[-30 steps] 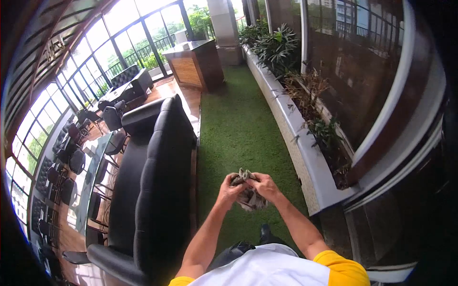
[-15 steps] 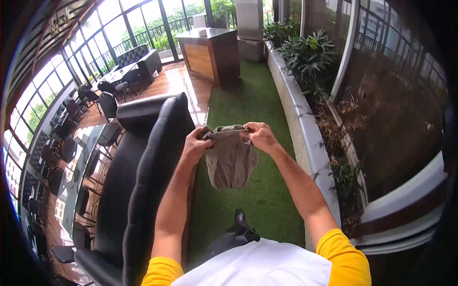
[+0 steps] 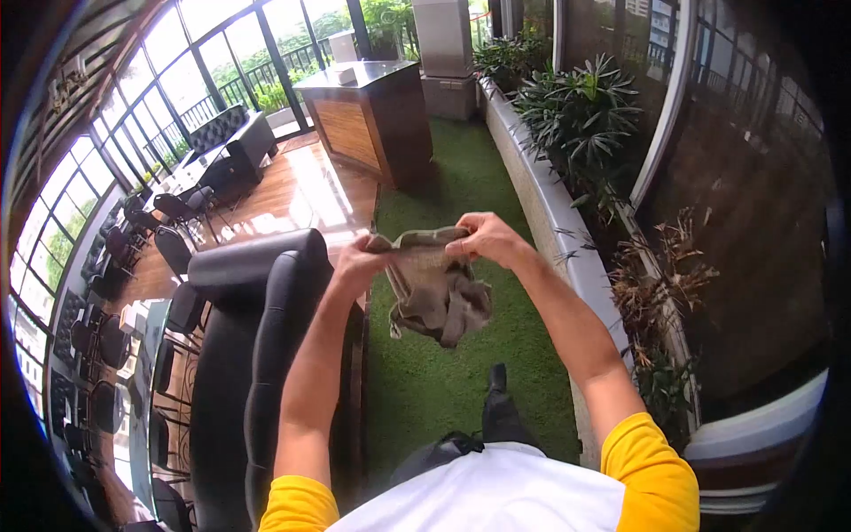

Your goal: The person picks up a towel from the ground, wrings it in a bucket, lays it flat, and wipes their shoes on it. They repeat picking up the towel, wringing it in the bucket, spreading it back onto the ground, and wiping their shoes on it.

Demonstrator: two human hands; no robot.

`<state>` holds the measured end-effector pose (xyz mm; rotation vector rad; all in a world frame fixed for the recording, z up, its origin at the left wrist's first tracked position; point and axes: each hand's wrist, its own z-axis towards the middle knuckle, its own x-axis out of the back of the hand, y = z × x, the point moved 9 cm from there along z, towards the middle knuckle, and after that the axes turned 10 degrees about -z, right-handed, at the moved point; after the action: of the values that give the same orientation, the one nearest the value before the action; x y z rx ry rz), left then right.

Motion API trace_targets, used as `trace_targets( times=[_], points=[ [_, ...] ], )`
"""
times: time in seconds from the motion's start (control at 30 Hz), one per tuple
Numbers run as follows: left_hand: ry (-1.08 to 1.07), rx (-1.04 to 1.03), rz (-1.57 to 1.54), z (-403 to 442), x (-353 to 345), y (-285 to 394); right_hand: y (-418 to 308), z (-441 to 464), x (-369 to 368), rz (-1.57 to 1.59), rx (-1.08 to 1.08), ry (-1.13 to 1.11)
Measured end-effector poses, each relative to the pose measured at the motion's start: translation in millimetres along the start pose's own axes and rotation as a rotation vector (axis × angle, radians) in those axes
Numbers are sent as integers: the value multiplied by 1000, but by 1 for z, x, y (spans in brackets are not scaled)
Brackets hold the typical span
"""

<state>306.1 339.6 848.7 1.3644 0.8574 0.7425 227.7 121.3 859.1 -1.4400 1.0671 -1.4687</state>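
Note:
Stretched between my hands in front of me is a grey-brown cloth item (image 3: 424,288) with a band-like top edge. Its exact kind I cannot make out. My left hand (image 3: 357,264) pinches the left end of that edge. At the other end, the fingers of my right hand (image 3: 489,241) are closed on the band. Below, the fabric hangs crumpled and folded, apart from the green carpet (image 3: 425,381).
A black sofa (image 3: 266,372) runs along my left, beyond it a long table (image 3: 142,417) with chairs. To my right is a low planter wall (image 3: 567,266) with plants (image 3: 581,111). Ahead stands a wooden counter (image 3: 368,124).
The cloth's lower part has swung and bunched up, where before it hung flatter. Both hands keep their hold on the top edge. The counter looks nearer, and a foot has stepped forward.

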Motion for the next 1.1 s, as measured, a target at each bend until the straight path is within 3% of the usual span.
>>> trace_targets(
  times=[0.13, 0.3, 0.33, 0.47, 0.5, 0.6, 0.63, 0.67, 0.73, 0.8, 0.87, 0.9, 0.93, 1.03, 1.07, 1.1],
  points=[
    [29, -166, 189, 96, -10, 37, -6, 85, 58, -364, 63, 82],
    [9, -157, 585, 203, -29, 83, -16, 188, 127, -374, 124, 85],
    [18, -172, 490, 214, -36, 98, -18, 204, 138, -398, 135, 77],
    [-31, -431, 522, 271, -62, 179, -26, 262, 182, -110, 346, 88],
    [1, -467, 555, 284, -68, 202, -44, 259, 199, -160, 501, 295],
    [194, -616, 664, 293, -97, 280, -21, 293, 199, -314, 530, 370],
    [233, -657, 671, 300, -97, 300, 8, 315, 184, -252, 495, 281],
    [274, -699, 676, 310, -88, 319, 37, 336, 168, -192, 454, 196],
    [152, -790, 707, 337, -54, 359, 91, 369, 138, 108, 147, -30],
    [18, -892, 643, 347, -28, 391, 94, 395, 150, 52, 191, -38],
    [33, -949, 822, 364, 19, 413, 75, 419, 179, -10, 297, 15],
    [198, -825, 873, 374, 47, 419, 63, 438, 194, 364, 400, -115],
    [190, -773, 777, 383, 69, 423, 31, 439, 236, -279, 385, 164],
    [251, -759, 661, 407, 156, 431, -38, 470, 304, -457, 551, 291],
    [232, -785, 675, 416, 183, 432, -50, 482, 314, -436, 492, 225],
    [360, -785, 651, 421, 209, 434, -72, 477, 317, -556, 519, 179]
  ],
)
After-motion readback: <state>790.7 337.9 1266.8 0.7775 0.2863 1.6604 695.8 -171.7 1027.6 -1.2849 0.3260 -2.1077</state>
